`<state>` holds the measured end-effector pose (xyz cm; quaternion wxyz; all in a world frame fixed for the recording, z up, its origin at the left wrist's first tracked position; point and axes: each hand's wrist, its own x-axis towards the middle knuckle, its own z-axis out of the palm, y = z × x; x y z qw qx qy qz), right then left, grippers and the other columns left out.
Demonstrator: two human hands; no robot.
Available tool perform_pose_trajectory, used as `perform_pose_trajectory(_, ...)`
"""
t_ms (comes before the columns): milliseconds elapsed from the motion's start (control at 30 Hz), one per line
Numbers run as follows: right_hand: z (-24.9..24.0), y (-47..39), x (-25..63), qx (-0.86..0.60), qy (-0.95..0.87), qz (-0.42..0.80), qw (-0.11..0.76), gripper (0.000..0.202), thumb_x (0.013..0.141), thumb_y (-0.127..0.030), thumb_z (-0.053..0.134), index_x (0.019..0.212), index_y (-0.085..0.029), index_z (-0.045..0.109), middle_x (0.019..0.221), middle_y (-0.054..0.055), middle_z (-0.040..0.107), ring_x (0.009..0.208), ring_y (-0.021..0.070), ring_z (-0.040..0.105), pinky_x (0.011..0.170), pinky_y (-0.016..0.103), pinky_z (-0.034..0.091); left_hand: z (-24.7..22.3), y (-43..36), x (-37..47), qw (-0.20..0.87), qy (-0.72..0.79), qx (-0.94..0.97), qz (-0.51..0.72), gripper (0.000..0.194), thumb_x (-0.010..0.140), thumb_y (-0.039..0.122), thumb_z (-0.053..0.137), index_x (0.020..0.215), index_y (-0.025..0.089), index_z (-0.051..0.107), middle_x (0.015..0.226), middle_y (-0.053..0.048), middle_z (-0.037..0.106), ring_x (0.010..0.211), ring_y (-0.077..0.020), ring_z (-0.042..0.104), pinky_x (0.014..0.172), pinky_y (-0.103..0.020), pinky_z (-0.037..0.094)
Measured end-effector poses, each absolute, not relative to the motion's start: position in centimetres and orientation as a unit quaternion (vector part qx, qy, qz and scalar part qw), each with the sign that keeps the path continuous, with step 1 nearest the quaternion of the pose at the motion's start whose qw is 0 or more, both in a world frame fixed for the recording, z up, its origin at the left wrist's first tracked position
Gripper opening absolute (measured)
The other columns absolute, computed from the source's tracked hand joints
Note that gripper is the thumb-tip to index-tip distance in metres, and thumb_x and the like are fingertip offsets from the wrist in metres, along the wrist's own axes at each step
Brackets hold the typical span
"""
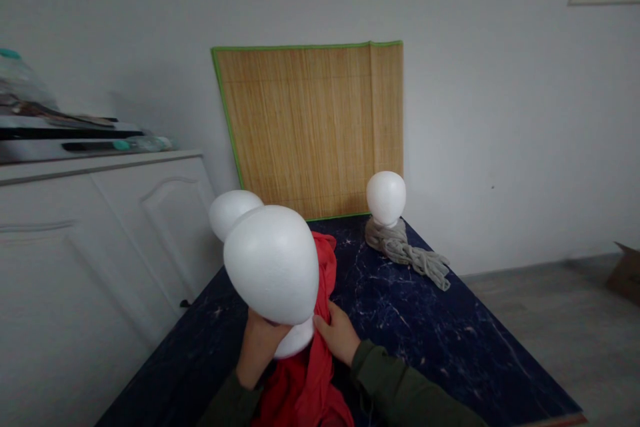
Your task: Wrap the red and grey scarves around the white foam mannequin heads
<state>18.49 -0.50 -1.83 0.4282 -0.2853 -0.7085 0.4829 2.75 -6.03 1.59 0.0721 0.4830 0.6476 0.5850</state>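
Observation:
A white foam mannequin head (273, 263) stands close in front of me, tilted a little. My left hand (260, 347) grips its neck from the left, with part of the fingers hidden behind the neck. A red scarf (320, 363) runs along the right side of the neck and bunches below its base. At the right of the neck, my right hand (340, 333) has its thumb and fingers closed on the red scarf. Behind and to the left is another white foam head (233, 210), partly covered by the near one.
At the far right of the dark blue marbled table (425, 340), a third foam head (387, 197) has a grey scarf (405, 250) around its base. A bamboo mat (310, 127) hangs behind. White cabinets (170, 213) border the left side, and a cardboard box (625, 273) sits on the floor at right.

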Motion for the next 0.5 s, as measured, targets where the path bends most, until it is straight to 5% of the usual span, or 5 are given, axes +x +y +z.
perform_pose_trajectory(133, -2.0, -0.8, 19.1, -0.349, -0.784, 0.375, 0.35, 0.03, 0.071, -0.021, 0.054, 0.099, -0.011, 0.059, 0.099, 0.011, 0.06, 0.093, 0.0214, 0.055, 0.086, 0.031, 0.041, 1.4, -6.9, -1.9, 0.008, 0.688, 0.475, 0.548, 0.066, 0.047, 0.035, 0.073, 0.104, 0.015, 0.049, 0.103, -0.009, 0.061, 0.1, -0.0284, 0.055, 0.089, -0.044, 0.043)
perform_pose_trajectory(300, -1.6, -2.3, 19.6, -0.29, -0.871, 0.291, 0.271, 0.047, 0.072, -0.039, 0.057, 0.11, -0.01, 0.054, 0.113, 0.014, 0.055, 0.106, 0.0256, 0.049, 0.092, 0.033, 0.036, 1.6, -8.4, -7.7, -0.035, 0.751, 0.383, 0.537, 0.055, 0.048, 0.041, 0.071, 0.094, 0.018, 0.051, 0.093, -0.001, 0.064, 0.097, -0.0268, 0.055, 0.087, -0.048, 0.043)
perform_pose_trajectory(500, -1.0, -3.5, 19.8, -0.187, -0.928, 0.236, 0.218, 0.05, 0.076, -0.045, 0.052, 0.115, -0.013, 0.051, 0.109, 0.012, 0.059, 0.096, 0.0246, 0.054, 0.087, 0.036, 0.038, 0.7, -8.2, -10.2, -0.05, 0.781, 0.353, 0.512, 0.078, 0.045, 0.049, 0.07, 0.108, 0.01, 0.046, 0.112, -0.017, 0.055, 0.108, -0.0326, 0.05, 0.088, -0.044, 0.042)
